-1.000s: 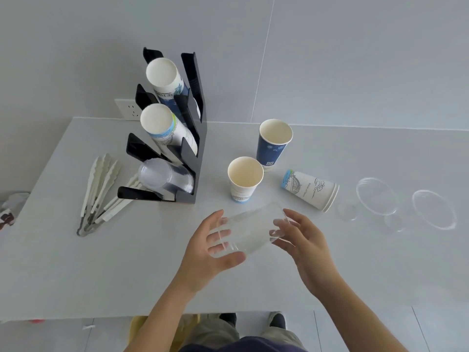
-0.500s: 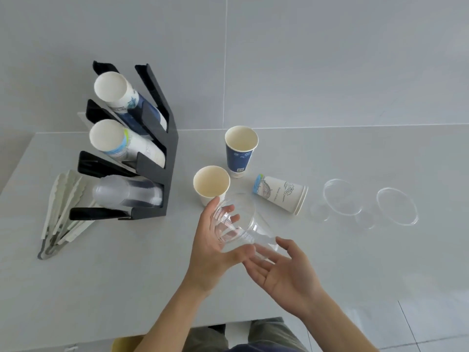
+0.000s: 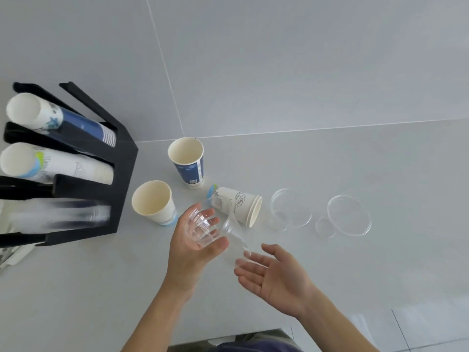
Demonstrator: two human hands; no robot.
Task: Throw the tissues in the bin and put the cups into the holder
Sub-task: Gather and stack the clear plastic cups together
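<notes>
My left hand grips a clear plastic cup by its base end, above the table. Palm up and holding nothing, my right hand sits just right of it, its fingertips near the cup's rim. A black cup holder stands at the left with paper cups in its upper two slots and clear cups in the lowest. On the table stand a white paper cup and a blue paper cup. A stack of white paper cups lies on its side.
Two clear dome lids and small clear discs lie on the white table at the right. White utensils poke out at the far left edge. The table's front edge runs just below my forearms. A grey wall stands behind.
My left hand has taken over the clear cup and turned it end-on. The right hand let go and dropped back, palm up. The view swung right, so the holder sits further left.
</notes>
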